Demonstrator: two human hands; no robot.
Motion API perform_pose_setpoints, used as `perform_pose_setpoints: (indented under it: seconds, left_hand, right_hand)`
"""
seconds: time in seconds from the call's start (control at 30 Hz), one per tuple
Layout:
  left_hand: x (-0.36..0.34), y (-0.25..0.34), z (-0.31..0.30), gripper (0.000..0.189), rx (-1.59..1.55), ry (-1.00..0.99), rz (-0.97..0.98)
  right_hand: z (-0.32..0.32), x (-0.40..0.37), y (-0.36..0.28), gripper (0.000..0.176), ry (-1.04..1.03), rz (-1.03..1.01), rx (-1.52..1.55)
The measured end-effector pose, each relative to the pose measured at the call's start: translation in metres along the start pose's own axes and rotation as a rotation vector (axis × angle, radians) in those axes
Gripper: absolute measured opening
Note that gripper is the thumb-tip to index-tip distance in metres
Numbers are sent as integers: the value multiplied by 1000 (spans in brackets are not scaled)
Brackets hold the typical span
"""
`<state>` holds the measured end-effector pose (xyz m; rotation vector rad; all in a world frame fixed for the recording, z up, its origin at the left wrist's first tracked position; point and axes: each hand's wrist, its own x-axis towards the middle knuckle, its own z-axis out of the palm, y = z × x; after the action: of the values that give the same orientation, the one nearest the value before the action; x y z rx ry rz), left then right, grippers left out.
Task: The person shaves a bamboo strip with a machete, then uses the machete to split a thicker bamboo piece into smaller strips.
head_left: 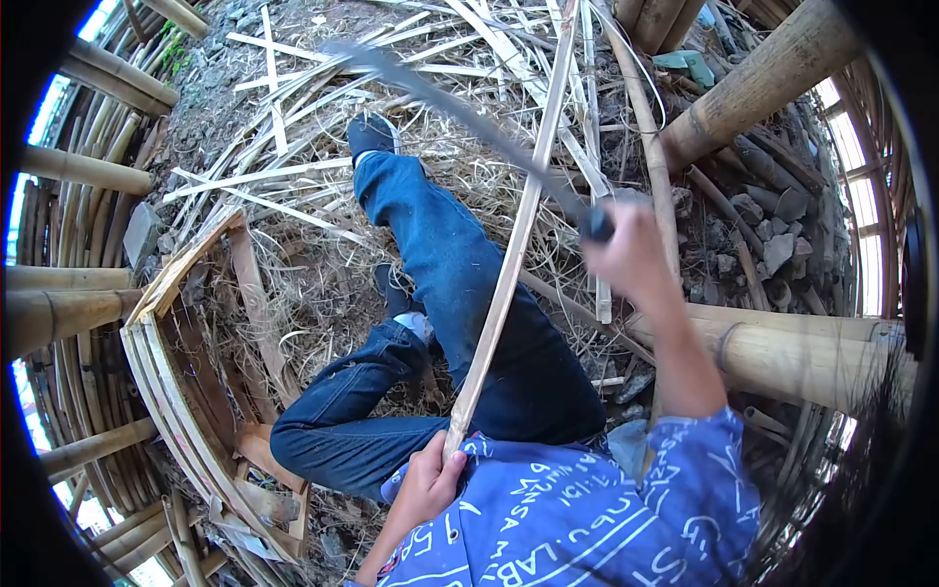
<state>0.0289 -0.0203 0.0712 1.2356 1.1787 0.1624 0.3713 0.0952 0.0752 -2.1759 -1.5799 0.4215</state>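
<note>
My left hand (425, 484) is closed round the near end of a long split bamboo strip (506, 279), close against my waist. From there the strip slants up across my thigh and out to the top of the view. My right hand (631, 254) grips the black handle of a machete (460, 122) on the right of the strip. Its long dark blade, smeared by motion toward the tip, points to the upper left and crosses over the strip in this view. My legs in blue jeans (430, 245) are bent beneath the strip.
Split bamboo strips (284, 186) and curly shavings (455, 157) litter the ground ahead. A bamboo frame (171, 391) stands on the left. Thick bamboo poles (758, 83) cross the right side, with another pole (802, 352) near my right elbow. Broken stones (778, 249) lie between them.
</note>
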Motion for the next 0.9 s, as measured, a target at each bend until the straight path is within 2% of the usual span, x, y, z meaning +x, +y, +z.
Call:
perform_pose_setpoints:
  seconds: [0.07,0.13,0.23,0.4,0.5,0.63,0.77,0.9]
  left_hand:
    - [1,0,3,18,17,53,54]
    - [1,0,5,18,37,71,66]
    - [1,3,4,18,54,89,67]
    - [3,-1,4,17,32,90,100]
    - [4,14,4,16,5,40,-8]
    - [3,7,3,16,-44,17,-9]
    - [-4,7,2,21,23,44,-48]
    - [-2,3,4,24,28,50,-28]
  right_hand:
    - [7,-41,-10,13,-100,-87,48]
    - [16,-68,-22,16,-102,-168,129]
    - [12,-87,-41,20,-310,-136,208]
    - [9,-84,-41,19,-348,-154,79]
    - [11,-81,-35,18,-301,-175,-23]
    - [10,-68,-29,18,-232,-233,-134]
    - [1,-21,-5,15,-54,-59,-156]
    - [-13,12,-4,11,-30,-85,-230]
